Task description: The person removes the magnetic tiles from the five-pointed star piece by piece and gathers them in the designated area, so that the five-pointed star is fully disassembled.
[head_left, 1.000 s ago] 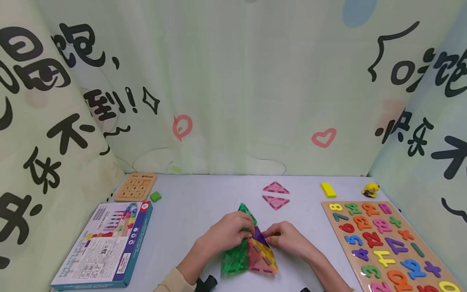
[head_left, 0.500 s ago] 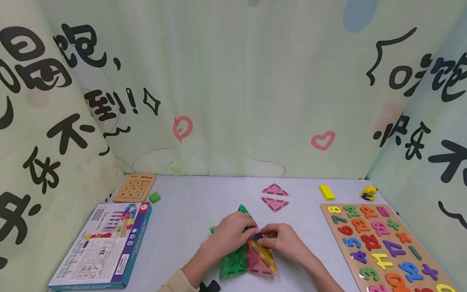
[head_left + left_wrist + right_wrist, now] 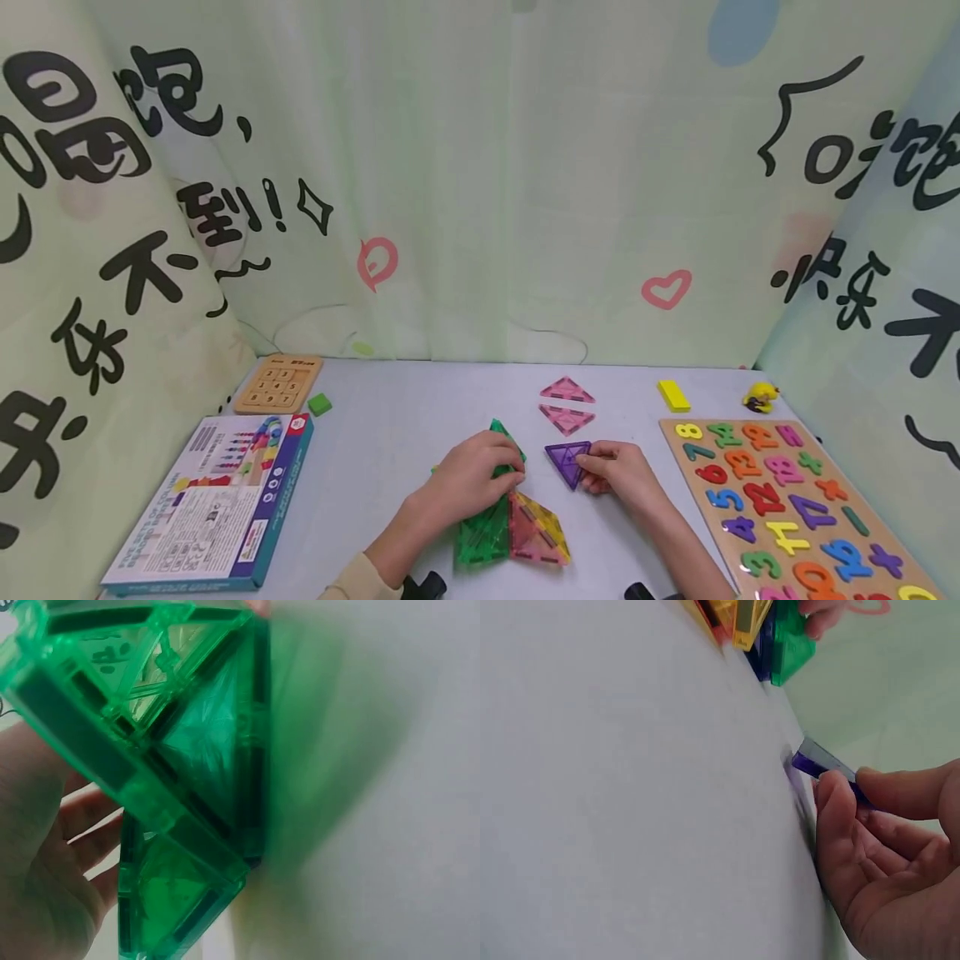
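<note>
The right hand [image 3: 618, 473] pinches a purple triangle tile [image 3: 567, 462] by its right corner, thumb and fingers clenched on that edge, and holds it just right of the tile cluster [image 3: 510, 525], apart from it. In the right wrist view the tile's far corner sits at or close to the table [image 3: 615, 795] while the pinched edge is tilted up. The left hand [image 3: 472, 479] grasps the green tiles [image 3: 187, 750] at the top of the cluster, fingers curled over them (the left wrist view shows little but green plastic and a palm).

To do this step well, I judge that the left hand should keep a firm grasp on the green part so the remaining yellow and red tiles do not slide or fold. The right hand should carry the purple piece well clear of the cluster's edges before letting go, since such pieces look likely to snap back to a neighbour, and lay it flat in the bare stretch between the cluster and the two pink triangles [image 3: 567, 405] behind it.

Half a second ago the purple tile was at the cluster's top, between both hands. Now it is separated and off to the cluster's right; the right hand has moved away with it, while the left hand stays put.
</note>
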